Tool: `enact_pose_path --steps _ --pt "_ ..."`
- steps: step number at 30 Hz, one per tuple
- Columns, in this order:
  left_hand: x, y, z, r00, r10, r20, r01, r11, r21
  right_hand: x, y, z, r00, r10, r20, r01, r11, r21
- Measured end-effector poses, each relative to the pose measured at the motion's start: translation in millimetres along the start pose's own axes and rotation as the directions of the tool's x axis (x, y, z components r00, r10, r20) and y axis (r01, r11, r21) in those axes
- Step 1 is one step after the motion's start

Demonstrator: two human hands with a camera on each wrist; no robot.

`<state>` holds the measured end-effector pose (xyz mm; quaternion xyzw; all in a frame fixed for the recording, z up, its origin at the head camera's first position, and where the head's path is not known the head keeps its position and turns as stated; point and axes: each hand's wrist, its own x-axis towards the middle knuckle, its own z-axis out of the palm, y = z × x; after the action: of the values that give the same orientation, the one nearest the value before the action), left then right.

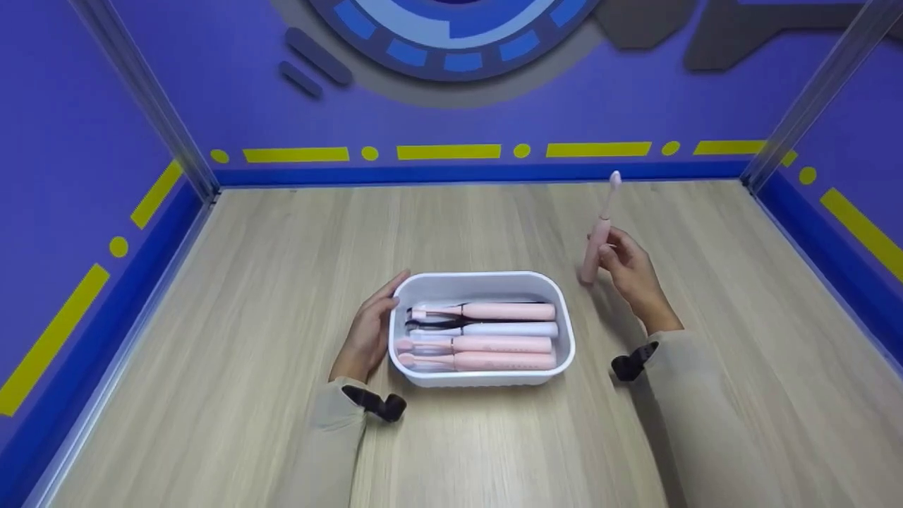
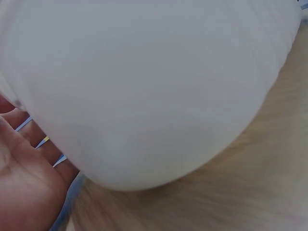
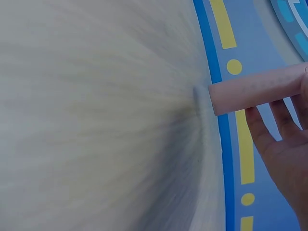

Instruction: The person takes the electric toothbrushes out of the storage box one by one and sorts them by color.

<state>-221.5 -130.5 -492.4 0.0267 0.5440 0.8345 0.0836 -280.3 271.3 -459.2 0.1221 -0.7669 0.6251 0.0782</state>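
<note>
A white plastic bin [image 1: 483, 379] stands on the table, holding several electric toothbrushes laid side by side. Pink ones, such as the front pink toothbrush [image 1: 504, 361], lie with a white toothbrush [image 1: 511, 329] and dark parts partly hidden beneath. My left hand [image 1: 365, 335] rests against the bin's left side, its fingers fairly straight; the left wrist view shows the palm [image 2: 29, 178] beside the white wall. Right of the bin, my right hand [image 1: 631, 271] pinches a pink electric toothbrush [image 1: 598, 243] by its handle. This brush stands nearly upright, head up; the right wrist view shows its handle base [image 3: 231, 96].
The light wood table [image 1: 282, 282] extends around the bin. Blue-purple panels [image 1: 451, 123] with yellow dashes enclose the back and sides, joined by metal corner posts [image 1: 162, 106]. A black wrist camera [image 1: 631, 363] sits on each sleeve.
</note>
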Motion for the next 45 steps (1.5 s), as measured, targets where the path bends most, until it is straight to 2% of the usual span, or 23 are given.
enact_pose_path --steps 11,24,31,37,45 --pt "0.6 -0.2 -0.4 1.000 -0.013 -0.004 0.013 0.999 0.038 -1.2 2.3 1.0 1.000 0.022 -0.016 -0.021 1.000 0.001" --pt "0.5 -0.2 1.7 0.998 -0.028 -0.059 0.034 0.995 0.094 -1.2 4.6 -2.2 0.999 0.042 0.001 -0.042 0.998 -0.043" --pt "0.0 1.0 1.8 0.997 -0.032 -0.071 0.039 0.994 0.100 -1.8 5.1 -2.4 0.998 0.057 0.009 -0.056 0.998 -0.020" --pt "0.4 1.1 1.3 0.998 -0.021 -0.055 0.026 0.995 0.092 -2.3 6.3 -2.2 0.999 0.035 0.010 -0.035 0.999 -0.002" --pt "1.2 0.4 0.6 0.999 -0.011 -0.052 0.017 0.994 0.109 -1.4 8.2 -2.9 0.999 0.046 0.021 -0.046 0.999 0.007"
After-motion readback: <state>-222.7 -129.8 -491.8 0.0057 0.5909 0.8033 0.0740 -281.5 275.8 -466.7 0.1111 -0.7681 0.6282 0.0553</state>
